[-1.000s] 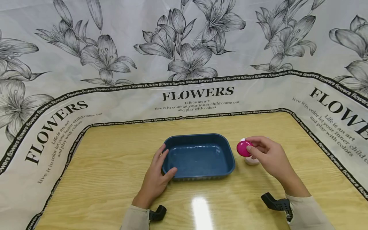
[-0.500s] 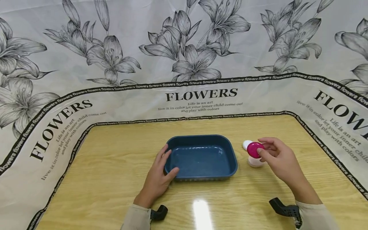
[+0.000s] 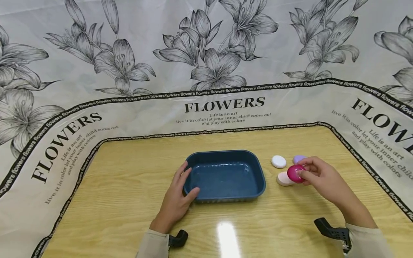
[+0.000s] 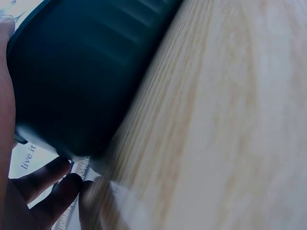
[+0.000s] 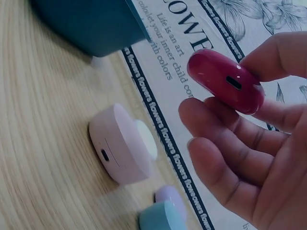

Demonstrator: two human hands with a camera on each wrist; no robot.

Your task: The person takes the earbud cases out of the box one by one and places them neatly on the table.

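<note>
My right hand [image 3: 324, 177] pinches a shiny magenta earbud case [image 3: 295, 173] between thumb and fingers, held up over the table. A small dark port shows on the side of this magenta case in the right wrist view. Just below it sits a pale pink earbud case [image 5: 120, 143], also with a port. A white rounded case [image 3: 278, 161] and a lilac one [image 3: 299, 158] lie behind. My left hand [image 3: 175, 197] rests at the left end of a dark blue rectangular basin [image 3: 222, 197], fingers fairly straight at its rim.
A light teal case [image 5: 163, 216] lies beside the lilac one in the right wrist view; my hand hides it from the head view. The wooden table [image 3: 122, 172] is bordered by a flower-printed cloth [image 3: 222, 111] at the back and sides.
My right hand has moved rightward with the magenta case, uncovering the white, lilac and pink cases. The left hand stays at the basin.
</note>
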